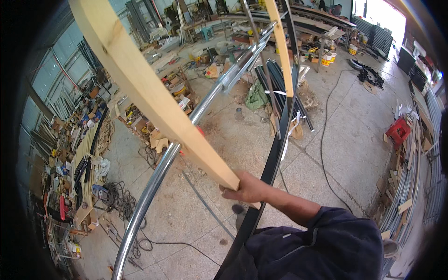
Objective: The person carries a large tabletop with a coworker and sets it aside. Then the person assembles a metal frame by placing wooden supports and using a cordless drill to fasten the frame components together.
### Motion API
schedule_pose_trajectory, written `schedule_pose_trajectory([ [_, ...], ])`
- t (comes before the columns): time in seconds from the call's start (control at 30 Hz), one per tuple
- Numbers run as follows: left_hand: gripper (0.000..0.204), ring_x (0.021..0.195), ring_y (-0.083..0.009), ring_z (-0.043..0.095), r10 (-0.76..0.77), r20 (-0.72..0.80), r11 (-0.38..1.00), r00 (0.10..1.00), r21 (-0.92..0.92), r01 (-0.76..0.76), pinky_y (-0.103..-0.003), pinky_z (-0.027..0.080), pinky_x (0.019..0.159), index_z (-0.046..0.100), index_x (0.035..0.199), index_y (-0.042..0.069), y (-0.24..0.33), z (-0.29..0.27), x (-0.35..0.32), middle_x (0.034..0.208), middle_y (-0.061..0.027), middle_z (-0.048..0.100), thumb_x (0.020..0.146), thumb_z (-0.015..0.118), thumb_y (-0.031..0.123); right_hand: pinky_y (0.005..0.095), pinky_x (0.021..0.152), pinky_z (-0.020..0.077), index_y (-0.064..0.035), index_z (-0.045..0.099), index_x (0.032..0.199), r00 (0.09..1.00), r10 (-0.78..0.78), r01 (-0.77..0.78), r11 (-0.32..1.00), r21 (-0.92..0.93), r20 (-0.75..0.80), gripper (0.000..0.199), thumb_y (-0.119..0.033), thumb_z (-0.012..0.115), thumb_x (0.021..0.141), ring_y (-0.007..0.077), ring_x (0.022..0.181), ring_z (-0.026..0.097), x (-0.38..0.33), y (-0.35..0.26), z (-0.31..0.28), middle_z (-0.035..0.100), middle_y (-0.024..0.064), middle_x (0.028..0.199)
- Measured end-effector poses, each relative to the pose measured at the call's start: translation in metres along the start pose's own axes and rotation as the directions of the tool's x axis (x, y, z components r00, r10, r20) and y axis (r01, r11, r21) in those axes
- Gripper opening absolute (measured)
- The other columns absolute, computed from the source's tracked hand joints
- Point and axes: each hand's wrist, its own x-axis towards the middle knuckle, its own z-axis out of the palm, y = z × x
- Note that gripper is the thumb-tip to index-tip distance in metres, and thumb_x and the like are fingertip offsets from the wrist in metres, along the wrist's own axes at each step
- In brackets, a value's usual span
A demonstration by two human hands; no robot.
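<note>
My right hand (249, 187) is closed round the lower end of a long, pale wooden bar (144, 100). The bar slants up to the left and leaves the picture at the top. A shiny chrome tube (147, 210) meets the bar about midway and shows again on its far side; whether it passes through or behind I cannot tell. Below my wrist a black metal rail (275, 156) runs from the lower edge toward the top. A second pale wooden bar (281, 51) stands farther off, by the tube's far end. My left hand is out of sight.
Dark tubes (275, 77) lie bundled beyond the rail, beside a green sack (255, 95). Cables (326, 135) trail over the concrete floor. Scrap and tools line the left wall, near an angle grinder (102, 193). A red stool (398, 131) and long metal tubes (410, 186) are at the right.
</note>
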Motion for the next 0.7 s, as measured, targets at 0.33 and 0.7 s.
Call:
schedule_pose_trajectory([
  [0.33, 0.062, 0.088, -0.0262, 0.06, 0.028, 0.324, 1.0, 0.946, -0.012, -0.025, -0.038, 0.053, 0.072, 0.062, 0.126, -0.004, 0.047, 0.367, -0.045, 0.112, -0.0176, 0.065, 0.102, 0.047, 0.051, 0.0297, 0.069, 0.0475, -0.0024, 0.062, 0.092, 0.993, 0.109, -0.11, 0.994, -0.023, -0.042, 0.014, -0.004, 0.071, 0.081, 0.0104, 0.074, 0.055, 0.253, 0.095, -0.178, 0.059, 0.002, 0.078],
  [0.7, 0.051, 0.07, -0.0272, 0.055, -0.06, 0.239, 0.993, 0.969, -0.081, 0.082, -0.043, 0.048, 0.065, 0.054, 0.084, 0.005, 0.071, 0.721, -0.125, 0.072, -0.0119, 0.056, 0.098, 0.05, 0.054, 0.0306, 0.068, 0.0471, -0.0016, 0.06, 0.091, 0.996, 0.011, -0.017, 0.998, -0.068, -0.092, 0.017, -0.005, 0.073, 0.081, 0.0114, 0.074, 0.055, 0.521, 0.212, -0.431, 0.058, 0.0038, 0.077],
])
